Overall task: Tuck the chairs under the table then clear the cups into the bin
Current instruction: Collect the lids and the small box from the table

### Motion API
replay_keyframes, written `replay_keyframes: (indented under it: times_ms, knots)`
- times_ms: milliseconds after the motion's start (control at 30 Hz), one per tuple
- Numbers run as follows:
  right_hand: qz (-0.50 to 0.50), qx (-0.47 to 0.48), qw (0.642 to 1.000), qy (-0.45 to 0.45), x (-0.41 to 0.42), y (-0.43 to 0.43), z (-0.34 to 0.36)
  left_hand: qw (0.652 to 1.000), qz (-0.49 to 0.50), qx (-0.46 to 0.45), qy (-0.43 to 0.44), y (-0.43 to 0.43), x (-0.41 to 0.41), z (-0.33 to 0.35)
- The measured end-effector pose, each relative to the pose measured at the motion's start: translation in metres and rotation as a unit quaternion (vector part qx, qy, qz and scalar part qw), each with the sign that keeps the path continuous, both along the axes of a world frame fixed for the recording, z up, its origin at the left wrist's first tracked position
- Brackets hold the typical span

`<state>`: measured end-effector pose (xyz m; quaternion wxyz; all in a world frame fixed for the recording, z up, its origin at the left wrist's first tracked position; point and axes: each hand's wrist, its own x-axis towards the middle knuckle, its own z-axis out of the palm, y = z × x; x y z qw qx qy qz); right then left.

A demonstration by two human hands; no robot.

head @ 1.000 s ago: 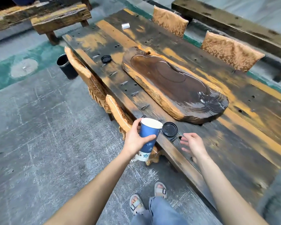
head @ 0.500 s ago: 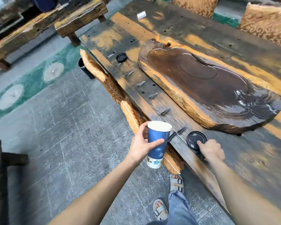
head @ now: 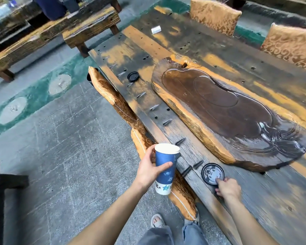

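pinching the black lid (head: 212, 173) at the table's (head: 272, 206) near edge, the right hand (head: 228, 189) should lift it flat. left hand (head: 149, 169) grips the blue paper cup (head: 165, 169) upright.

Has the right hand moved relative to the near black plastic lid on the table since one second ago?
Yes. The right hand has closed in on the near black plastic lid, fingertips now touching its near edge.

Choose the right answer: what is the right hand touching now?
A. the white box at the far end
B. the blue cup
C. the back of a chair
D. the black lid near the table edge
D: the right hand has its fingertips on the black lid lying flat on the table, while the left hand holds the blue cup.
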<state>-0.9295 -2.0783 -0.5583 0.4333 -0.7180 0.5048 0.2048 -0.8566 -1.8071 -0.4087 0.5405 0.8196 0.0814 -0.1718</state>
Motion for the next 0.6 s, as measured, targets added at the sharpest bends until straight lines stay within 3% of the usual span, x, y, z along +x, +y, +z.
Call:
replay_keyframes:
  times_ms: [333, 500, 600]
  knots:
    - [-0.081, 0.02, 0.994, -0.067, 0.013, 0.024, 0.011, 0.999, 0.012, -0.049, -0.003, 0.03, 0.041, 0.003]
    - [-0.23, 0.112, 0.957, -0.14, 0.031, 0.052, 0.018, 0.997, -0.007, -0.072, 0.009, 0.058, 0.067, -0.01]
    - [-0.261, 0.135, 0.945, -0.143, 0.045, 0.08, 0.023, 0.996, -0.036, -0.079, 0.015, 0.082, 0.087, -0.014]
